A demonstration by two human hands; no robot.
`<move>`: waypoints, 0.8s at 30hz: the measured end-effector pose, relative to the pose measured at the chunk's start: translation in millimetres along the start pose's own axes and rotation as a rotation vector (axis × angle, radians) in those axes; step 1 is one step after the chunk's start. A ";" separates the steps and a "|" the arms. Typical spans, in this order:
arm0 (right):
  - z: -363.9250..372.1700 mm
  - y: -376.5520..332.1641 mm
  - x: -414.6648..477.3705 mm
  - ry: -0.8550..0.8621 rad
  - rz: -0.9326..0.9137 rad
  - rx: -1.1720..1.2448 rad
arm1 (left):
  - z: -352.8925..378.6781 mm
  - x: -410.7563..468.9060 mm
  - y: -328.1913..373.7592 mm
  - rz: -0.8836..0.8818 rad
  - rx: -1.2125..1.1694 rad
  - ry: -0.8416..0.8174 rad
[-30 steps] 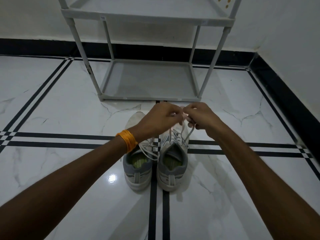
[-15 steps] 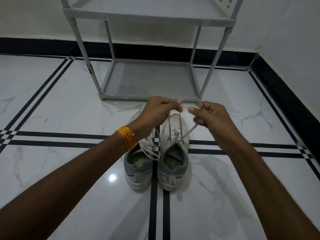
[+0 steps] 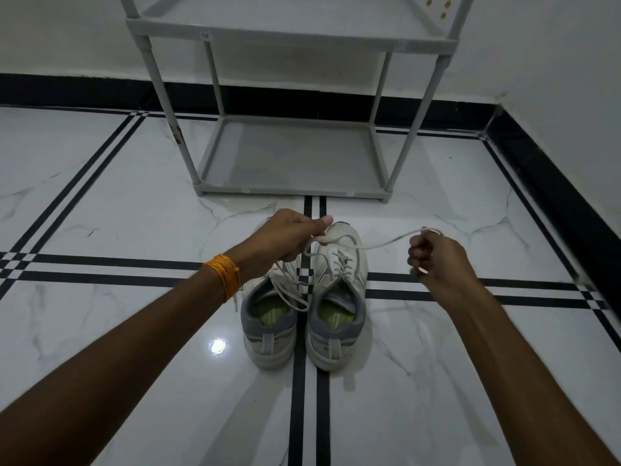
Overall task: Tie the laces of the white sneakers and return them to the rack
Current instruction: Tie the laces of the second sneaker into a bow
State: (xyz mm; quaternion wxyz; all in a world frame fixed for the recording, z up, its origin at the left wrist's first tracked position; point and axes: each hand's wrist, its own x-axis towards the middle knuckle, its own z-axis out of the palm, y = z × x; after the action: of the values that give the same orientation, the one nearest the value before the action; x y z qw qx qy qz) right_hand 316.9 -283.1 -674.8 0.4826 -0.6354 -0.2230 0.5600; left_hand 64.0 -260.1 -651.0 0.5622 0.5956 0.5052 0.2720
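Observation:
Two white sneakers with grey heels stand side by side on the floor, toes pointing at the rack. My left hand (image 3: 288, 238) pinches one end of the right sneaker's (image 3: 339, 290) lace above its toe. My right hand (image 3: 437, 260) is closed on the other end of that lace (image 3: 386, 243), drawn out to the right in a taut strand. The left sneaker (image 3: 268, 317) lies partly under my left wrist, with its lace loose across its opening. The grey shoe rack (image 3: 292, 156) stands just beyond the shoes, its lower shelf bare.
The floor is glossy white marble with black inlaid lines (image 3: 100, 264). A black skirting (image 3: 554, 183) runs along the white walls at the back and right. An orange thread band (image 3: 225, 275) circles my left wrist.
My hands, close together above the right sneaker a second ago, have moved apart. My right hand has pulled its lace end out to the right, and the lace now stretches between both hands.

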 end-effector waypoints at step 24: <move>-4.5 0.4 6.6 -0.113 -0.535 -1.527 | -37.4 15.8 -42.5 0.105 0.905 0.518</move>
State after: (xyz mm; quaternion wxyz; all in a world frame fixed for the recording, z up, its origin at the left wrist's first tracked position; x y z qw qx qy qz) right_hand 322.7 -279.4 -678.8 0.0215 -0.6856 -0.7120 0.1503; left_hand 23.5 -237.1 -686.9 0.0909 0.7167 0.6640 0.1929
